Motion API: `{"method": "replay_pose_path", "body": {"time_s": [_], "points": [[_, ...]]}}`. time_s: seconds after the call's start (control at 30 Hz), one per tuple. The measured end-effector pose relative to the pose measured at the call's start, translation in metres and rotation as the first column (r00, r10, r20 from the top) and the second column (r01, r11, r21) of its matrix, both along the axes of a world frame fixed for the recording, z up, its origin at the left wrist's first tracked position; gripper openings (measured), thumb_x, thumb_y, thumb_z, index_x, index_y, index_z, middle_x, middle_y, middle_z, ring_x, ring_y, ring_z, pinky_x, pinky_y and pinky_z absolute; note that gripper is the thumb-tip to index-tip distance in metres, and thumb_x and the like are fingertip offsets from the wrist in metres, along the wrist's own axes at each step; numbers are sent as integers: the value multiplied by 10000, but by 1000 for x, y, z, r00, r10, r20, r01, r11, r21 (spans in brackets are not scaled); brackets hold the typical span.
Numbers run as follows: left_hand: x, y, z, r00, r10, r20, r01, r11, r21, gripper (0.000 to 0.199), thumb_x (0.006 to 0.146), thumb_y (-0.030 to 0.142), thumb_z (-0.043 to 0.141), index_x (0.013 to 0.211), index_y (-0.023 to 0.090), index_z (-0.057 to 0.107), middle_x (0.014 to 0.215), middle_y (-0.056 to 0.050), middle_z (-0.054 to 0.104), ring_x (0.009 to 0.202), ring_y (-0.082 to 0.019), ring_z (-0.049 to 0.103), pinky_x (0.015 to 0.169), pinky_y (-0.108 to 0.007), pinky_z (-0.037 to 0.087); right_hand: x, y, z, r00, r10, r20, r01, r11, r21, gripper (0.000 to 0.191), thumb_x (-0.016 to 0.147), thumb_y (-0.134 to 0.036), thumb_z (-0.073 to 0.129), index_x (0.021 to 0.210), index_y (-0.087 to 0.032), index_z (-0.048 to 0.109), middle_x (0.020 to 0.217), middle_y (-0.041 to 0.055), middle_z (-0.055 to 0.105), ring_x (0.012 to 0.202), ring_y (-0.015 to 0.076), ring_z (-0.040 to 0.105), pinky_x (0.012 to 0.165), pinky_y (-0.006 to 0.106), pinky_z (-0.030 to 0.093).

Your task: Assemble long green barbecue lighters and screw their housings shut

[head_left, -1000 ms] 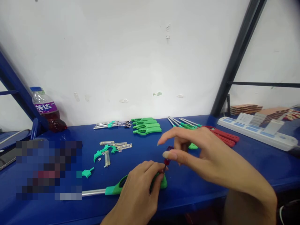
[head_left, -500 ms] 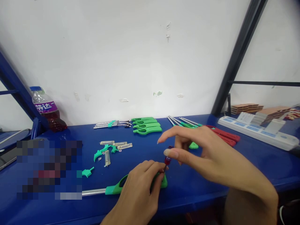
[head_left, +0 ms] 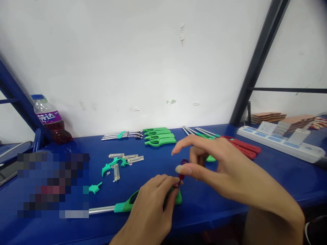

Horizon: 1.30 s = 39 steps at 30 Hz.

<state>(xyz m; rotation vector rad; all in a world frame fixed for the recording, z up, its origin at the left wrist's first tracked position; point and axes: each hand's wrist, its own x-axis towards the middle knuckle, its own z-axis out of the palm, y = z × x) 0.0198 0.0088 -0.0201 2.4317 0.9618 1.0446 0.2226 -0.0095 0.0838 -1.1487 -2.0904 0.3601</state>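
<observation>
A green lighter body with a metal tube (head_left: 102, 210) lies along the front of the blue table. My left hand (head_left: 153, 204) is closed over its handle, thumb and forefinger together at the shaft of a small screwdriver. The screwdriver's dark red and purple handle (head_left: 182, 175) stands upright above the handle's right end. Beside it is my right hand (head_left: 219, 163), its thumb against the screwdriver handle and its forefinger raised apart. The curled other fingers are partly hidden.
Behind lie metal tubes (head_left: 117, 136), green handle shells (head_left: 160, 140), clear fuel tanks (head_left: 116, 172) and teal pieces (head_left: 95, 188). Green and red lighters (head_left: 245, 147) lie right, near a white power strip (head_left: 281, 143). A bottle (head_left: 52, 120) leans at left.
The screwdriver handle has turned slightly, and my right thumb and forefinger have shifted a little. My left hand keeps its place on the green lighter.
</observation>
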Motion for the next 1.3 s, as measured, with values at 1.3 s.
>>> {"method": "replay_pose_path", "body": {"time_s": [1.3], "points": [[0,-3,3,999,-6,-39,4,999,-38,192,1048,145,493,1055,242,659,1004,-25,745,903,-231,700,794,-346,543,-5,2,1,999,-11,-32,8,995,-98,304,970,-461,760,785,-254,637,559,-102,598,503,85,525,511,235,376]]}}
